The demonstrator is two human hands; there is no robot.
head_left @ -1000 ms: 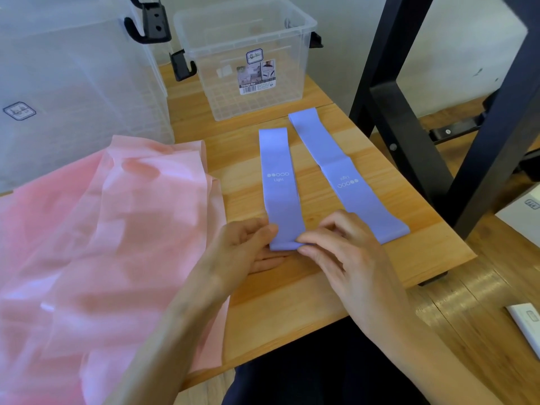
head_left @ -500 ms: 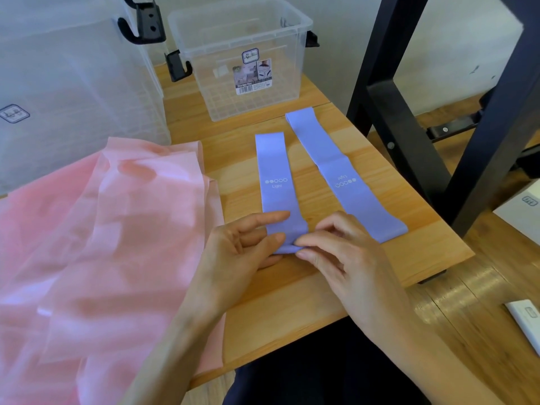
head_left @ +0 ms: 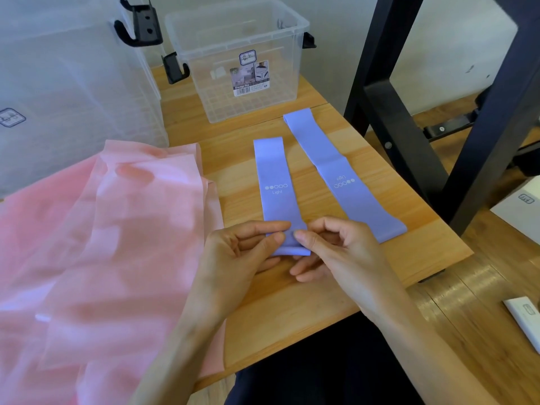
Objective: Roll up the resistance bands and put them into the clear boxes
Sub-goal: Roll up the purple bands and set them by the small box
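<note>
Two purple resistance bands lie flat on the wooden table point(head_left: 292, 302). The left band point(head_left: 274, 182), marked "Light", has its near end lifted off the table. My left hand point(head_left: 242, 252) pinches that end from the left, and my right hand point(head_left: 336, 252) pinches it from the right, thumbs on top. The right band point(head_left: 342, 176) lies untouched, slanting away toward the back. A small clear box point(head_left: 239, 54) stands open at the back of the table. A large clear box point(head_left: 73, 92) stands at the back left.
A wide pink sheet of band material point(head_left: 102, 258) covers the left of the table. A black metal frame point(head_left: 409, 121) rises at the right. A white box point(head_left: 520, 206) and a white flat object point(head_left: 523, 320) lie on the floor at right.
Both hands have curled the near end of the left band up off the table; the band has slid slightly toward me. The right band stays put.
</note>
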